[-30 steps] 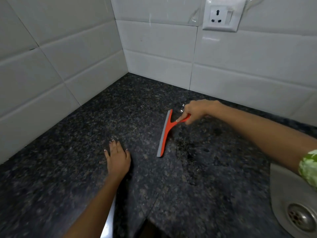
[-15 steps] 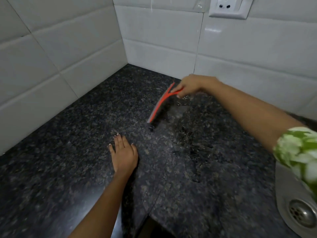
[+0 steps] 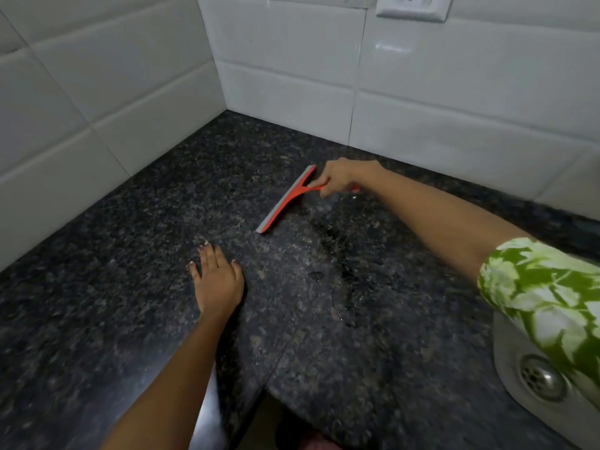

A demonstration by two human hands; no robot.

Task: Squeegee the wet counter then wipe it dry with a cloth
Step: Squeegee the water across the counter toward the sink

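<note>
An orange squeegee (image 3: 285,199) with a grey rubber blade lies edge-down on the dark speckled granite counter (image 3: 130,271), its blade running diagonally from far right to near left. My right hand (image 3: 341,177) grips its handle from the right. Wet streaks and droplets (image 3: 337,254) glisten on the counter just right of the blade. My left hand (image 3: 217,280) rests flat on the counter, fingers spread, nearer to me and left of the squeegee. No cloth is in view.
White tiled walls (image 3: 292,76) meet in a corner behind the counter. A wall socket (image 3: 412,6) sits at the top right. A steel sink with its drain (image 3: 539,378) is at the lower right. The counter's front edge (image 3: 259,394) is near me.
The squeegee was lifted toward the back wall half a second ago and is now set down on the counter again, blade flat. My left hand has stayed in place.
</note>
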